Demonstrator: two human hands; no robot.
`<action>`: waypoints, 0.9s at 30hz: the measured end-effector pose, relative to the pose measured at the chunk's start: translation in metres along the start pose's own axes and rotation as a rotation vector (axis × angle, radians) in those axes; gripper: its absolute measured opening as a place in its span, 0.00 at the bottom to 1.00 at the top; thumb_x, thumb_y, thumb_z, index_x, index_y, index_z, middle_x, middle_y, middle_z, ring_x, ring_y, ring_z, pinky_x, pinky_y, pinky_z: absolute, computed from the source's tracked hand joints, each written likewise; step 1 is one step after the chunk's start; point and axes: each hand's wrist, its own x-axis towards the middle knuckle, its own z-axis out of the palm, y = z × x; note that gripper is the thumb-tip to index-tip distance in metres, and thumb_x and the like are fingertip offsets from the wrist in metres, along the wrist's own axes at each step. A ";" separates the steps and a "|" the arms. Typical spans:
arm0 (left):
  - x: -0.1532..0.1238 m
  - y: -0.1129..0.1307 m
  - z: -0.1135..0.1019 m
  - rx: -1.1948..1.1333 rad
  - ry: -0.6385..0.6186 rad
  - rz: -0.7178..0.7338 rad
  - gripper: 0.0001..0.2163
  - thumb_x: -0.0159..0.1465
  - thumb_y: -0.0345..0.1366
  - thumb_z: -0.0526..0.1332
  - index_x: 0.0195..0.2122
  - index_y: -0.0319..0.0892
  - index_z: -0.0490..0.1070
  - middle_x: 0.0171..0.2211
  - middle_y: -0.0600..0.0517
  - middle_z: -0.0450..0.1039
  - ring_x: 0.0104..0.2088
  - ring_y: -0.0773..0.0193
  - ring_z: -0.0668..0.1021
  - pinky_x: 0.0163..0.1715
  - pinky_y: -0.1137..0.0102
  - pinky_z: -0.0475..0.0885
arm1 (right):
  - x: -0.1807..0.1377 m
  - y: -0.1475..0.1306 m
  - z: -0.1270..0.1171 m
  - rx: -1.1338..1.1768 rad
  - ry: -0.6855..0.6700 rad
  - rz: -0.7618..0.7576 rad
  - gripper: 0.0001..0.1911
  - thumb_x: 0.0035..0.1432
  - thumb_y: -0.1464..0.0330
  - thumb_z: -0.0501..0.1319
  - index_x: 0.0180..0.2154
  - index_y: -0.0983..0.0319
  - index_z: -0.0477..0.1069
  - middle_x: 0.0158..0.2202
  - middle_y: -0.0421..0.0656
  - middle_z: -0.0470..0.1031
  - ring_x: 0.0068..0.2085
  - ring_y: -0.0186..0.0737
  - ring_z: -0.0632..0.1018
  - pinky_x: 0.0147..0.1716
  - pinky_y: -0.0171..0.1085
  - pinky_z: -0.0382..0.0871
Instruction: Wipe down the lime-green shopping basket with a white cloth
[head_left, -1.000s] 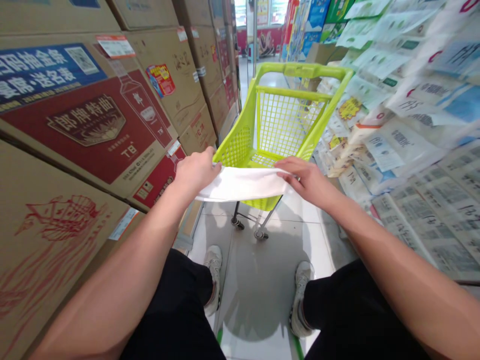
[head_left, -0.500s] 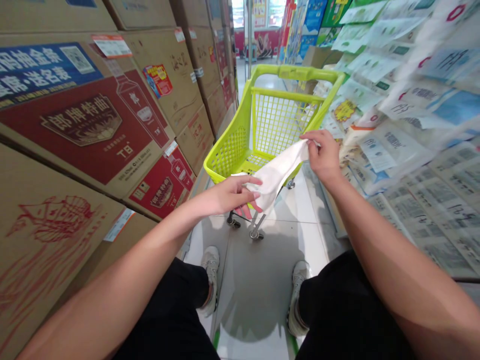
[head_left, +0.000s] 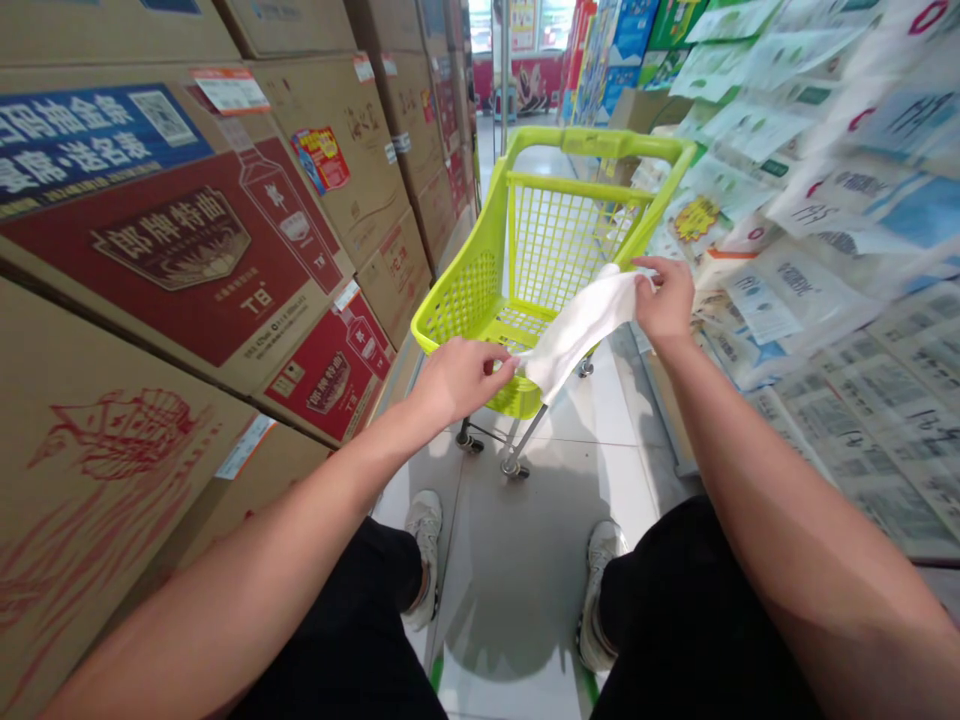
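A thin white cloth [head_left: 581, 325] is stretched slantwise between my two hands, in front of a lime-green shopping cart [head_left: 459, 300]. My left hand [head_left: 466, 378] pinches its lower left corner between thumb and forefinger. At the upper right end, my right hand [head_left: 667, 298] grips the cloth with closed fingers. The cloth hides part of the cart's basket and front rim. Inside the basket, the visible grid floor and walls show through openings. Whether the cloth touches the cart, I cannot tell.
Stacked cardboard boxes [head_left: 172, 240] form a wall on the left. White plastic packages [head_left: 795, 270] hang and lie along the right. The cart's caster wheels [head_left: 514, 470] stand on the tiled floor [head_left: 555, 520], ahead of my shoes [head_left: 600, 560]. A glass door is far ahead.
My left hand has gone from spread fingers under the cloth to a pinch on its corner. My right hand has moved slightly right, and the cloth is pulled out flatter.
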 end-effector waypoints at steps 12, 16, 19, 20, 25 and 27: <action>0.006 0.004 0.016 0.292 -0.274 0.158 0.27 0.78 0.58 0.53 0.43 0.40 0.82 0.44 0.42 0.85 0.52 0.43 0.84 0.62 0.46 0.66 | -0.074 -0.126 -0.002 0.030 -0.566 -0.747 0.21 0.78 0.57 0.53 0.38 0.59 0.78 0.41 0.49 0.81 0.49 0.53 0.78 0.56 0.54 0.66; 0.012 0.005 0.007 0.203 -0.344 0.050 0.28 0.74 0.61 0.56 0.33 0.41 0.80 0.32 0.47 0.82 0.42 0.50 0.83 0.66 0.42 0.59 | -0.070 -0.123 -0.005 -0.063 -0.636 -0.748 0.25 0.79 0.55 0.49 0.34 0.59 0.74 0.34 0.47 0.77 0.41 0.50 0.74 0.49 0.50 0.62; 0.013 0.007 0.001 0.142 -0.407 0.054 0.28 0.70 0.63 0.61 0.28 0.41 0.77 0.27 0.51 0.78 0.37 0.54 0.80 0.63 0.46 0.61 | -0.048 -0.098 -0.007 -0.099 -0.604 -0.721 0.24 0.79 0.56 0.48 0.32 0.58 0.70 0.33 0.47 0.75 0.40 0.49 0.72 0.48 0.49 0.62; 0.012 0.009 -0.001 0.133 -0.424 0.062 0.29 0.68 0.64 0.62 0.27 0.41 0.76 0.27 0.51 0.78 0.37 0.54 0.80 0.61 0.48 0.63 | -0.040 -0.089 -0.008 -0.118 -0.577 -0.696 0.24 0.78 0.57 0.47 0.31 0.58 0.69 0.33 0.47 0.75 0.40 0.50 0.72 0.48 0.50 0.62; 0.003 0.016 -0.008 0.119 -0.514 0.066 0.30 0.69 0.67 0.59 0.31 0.42 0.77 0.32 0.48 0.80 0.42 0.49 0.82 0.61 0.48 0.65 | -0.023 -0.065 -0.008 -0.201 -0.419 -0.529 0.19 0.74 0.60 0.50 0.35 0.59 0.74 0.41 0.51 0.79 0.49 0.56 0.73 0.53 0.54 0.60; -0.002 0.018 -0.010 0.116 -0.509 0.063 0.31 0.72 0.67 0.55 0.35 0.42 0.80 0.36 0.46 0.82 0.47 0.47 0.82 0.66 0.46 0.61 | -0.036 -0.080 -0.008 -0.211 -0.424 -0.510 0.21 0.75 0.61 0.49 0.34 0.59 0.74 0.38 0.50 0.79 0.48 0.56 0.73 0.54 0.55 0.58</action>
